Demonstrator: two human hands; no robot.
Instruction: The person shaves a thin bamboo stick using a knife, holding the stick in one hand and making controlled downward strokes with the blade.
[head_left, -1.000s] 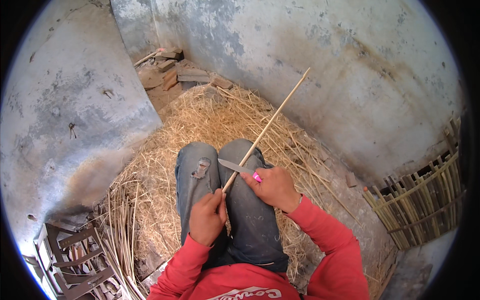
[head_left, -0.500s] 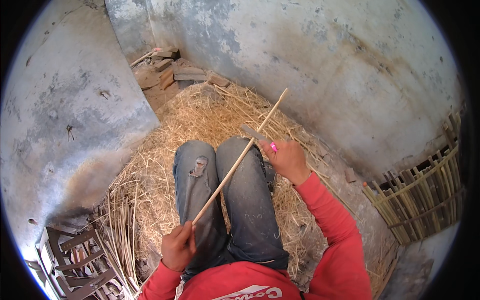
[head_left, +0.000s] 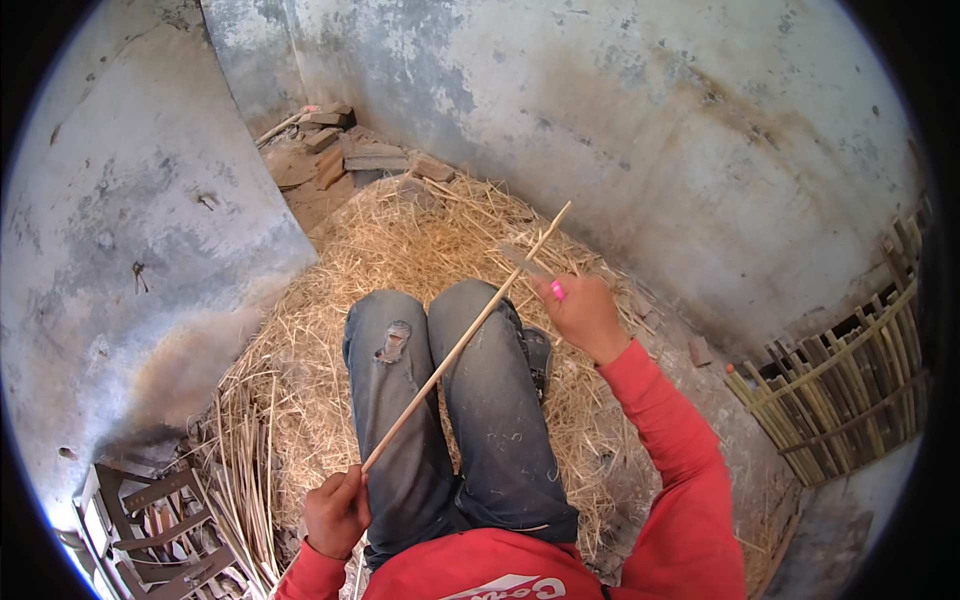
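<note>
Even, soft daylight, no hard sun patches. Plaster walls (head_left: 620, 110) read bright, w/ mild washout upper right; no real glare. Shadows faint: a soft dark patch under the jeans-clad legs (head_left: 450, 400) and below the left hand (head_left: 335, 512), which grips the low end of the bamboo stick (head_left: 462, 340). Centre sharp: straw (head_left: 400, 240) strands and denim tear crisp. Blade (head_left: 525, 262) just above the right hand's (head_left: 585, 315) grip is smeared, motion blur; stick tip beyond it slightly soft. Strong fisheye: wall edges bow, black vignette round the frame. Woven bamboo panel (head_left: 850, 380), far right of the grip, stretched and dimmer; wooden frame (head_left: 150, 520) left of the lower grip darkest.
</note>
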